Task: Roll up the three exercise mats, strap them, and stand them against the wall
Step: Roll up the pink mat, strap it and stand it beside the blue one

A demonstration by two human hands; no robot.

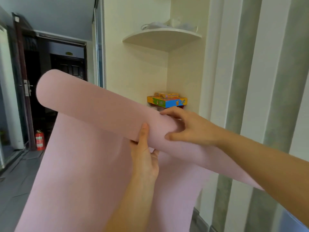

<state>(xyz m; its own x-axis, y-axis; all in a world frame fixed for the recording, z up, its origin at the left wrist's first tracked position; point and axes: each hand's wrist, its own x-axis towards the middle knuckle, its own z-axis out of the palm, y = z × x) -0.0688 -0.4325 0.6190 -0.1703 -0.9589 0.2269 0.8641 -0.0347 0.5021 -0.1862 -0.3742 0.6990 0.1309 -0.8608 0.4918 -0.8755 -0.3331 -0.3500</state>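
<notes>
A pink exercise mat (93,104) is held up in the air in front of me. Its top part is wound into a thick roll that slants from upper left to lower right, and the loose rest hangs down below like a sheet. My left hand (144,158) grips the roll from underneath, thumb up against its front. My right hand (187,128) wraps over the roll from the right, fingers spread on its surface. No strap and no other mat is visible.
Behind the mat is a cream wall corner with a curved shelf (162,37) and colourful boxes (167,100) on a lower shelf. A striped curtain (260,81) hangs at right. An open dark doorway (55,77) and a red fire extinguisher (39,140) stand at left on the grey floor.
</notes>
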